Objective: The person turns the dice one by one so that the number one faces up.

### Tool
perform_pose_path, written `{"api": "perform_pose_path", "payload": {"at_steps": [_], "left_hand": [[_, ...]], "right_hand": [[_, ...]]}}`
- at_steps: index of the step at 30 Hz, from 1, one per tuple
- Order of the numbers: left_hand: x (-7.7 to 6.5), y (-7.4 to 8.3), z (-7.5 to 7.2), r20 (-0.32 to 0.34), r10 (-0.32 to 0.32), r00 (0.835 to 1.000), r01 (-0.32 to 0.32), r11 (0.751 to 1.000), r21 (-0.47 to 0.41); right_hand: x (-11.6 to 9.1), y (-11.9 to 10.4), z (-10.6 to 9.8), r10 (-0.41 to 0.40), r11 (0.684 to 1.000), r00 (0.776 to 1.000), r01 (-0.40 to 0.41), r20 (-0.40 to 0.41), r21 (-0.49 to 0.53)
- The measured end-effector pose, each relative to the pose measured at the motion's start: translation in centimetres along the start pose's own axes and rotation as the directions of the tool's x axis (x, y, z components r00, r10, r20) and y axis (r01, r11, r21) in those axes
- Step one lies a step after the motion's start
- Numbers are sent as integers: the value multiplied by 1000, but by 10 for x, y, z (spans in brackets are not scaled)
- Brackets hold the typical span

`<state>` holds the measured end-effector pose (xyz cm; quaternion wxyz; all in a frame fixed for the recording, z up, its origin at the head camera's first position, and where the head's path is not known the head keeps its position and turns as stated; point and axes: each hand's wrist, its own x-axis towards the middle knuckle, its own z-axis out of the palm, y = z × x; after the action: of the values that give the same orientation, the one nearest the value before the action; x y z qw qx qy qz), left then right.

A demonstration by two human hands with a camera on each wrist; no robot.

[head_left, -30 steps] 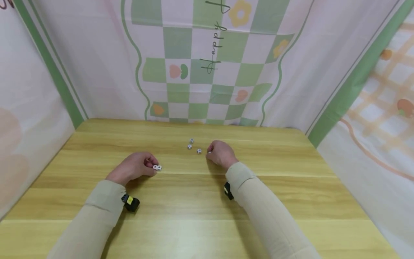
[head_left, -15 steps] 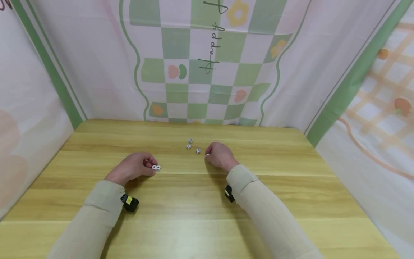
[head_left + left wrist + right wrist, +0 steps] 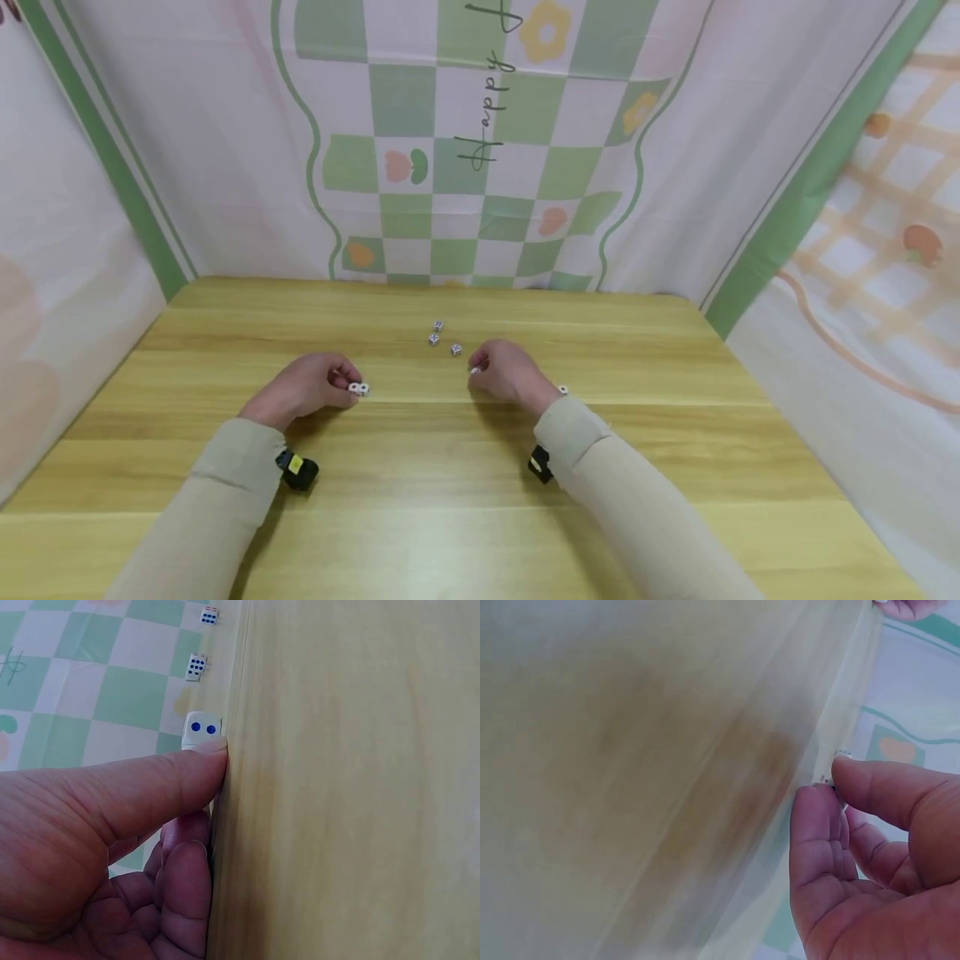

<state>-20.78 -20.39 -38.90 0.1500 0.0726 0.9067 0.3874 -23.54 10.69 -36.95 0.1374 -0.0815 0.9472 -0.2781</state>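
Left hand (image 3: 300, 390) pinching paired white dice (image 3: 364, 390) at left, blue pips, rounded corners, right hand (image 3: 508, 372) pinching mostly hidden die (image 3: 475, 370), loose dice trio (image 3: 434, 340) far centre, lone die (image 3: 563, 390) at right

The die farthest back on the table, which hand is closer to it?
Right. In the head view, the right hand is below the die, a little to its right; the left hand is below too, but farther off to its left.
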Motion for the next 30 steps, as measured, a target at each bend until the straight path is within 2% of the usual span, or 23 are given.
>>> {"api": "perform_pose_path", "payload": {"at_steps": [12,30], "left_hand": [[-2,3,1,4,10,1000,-10,1000,7],[-4,3,1,4,0,1000,0,1000,-8]], "right_hand": [[-23,8,-1,-108,993,994,108,14,39],[-46,22,-2,-146,988,989,146,12,45]]}}
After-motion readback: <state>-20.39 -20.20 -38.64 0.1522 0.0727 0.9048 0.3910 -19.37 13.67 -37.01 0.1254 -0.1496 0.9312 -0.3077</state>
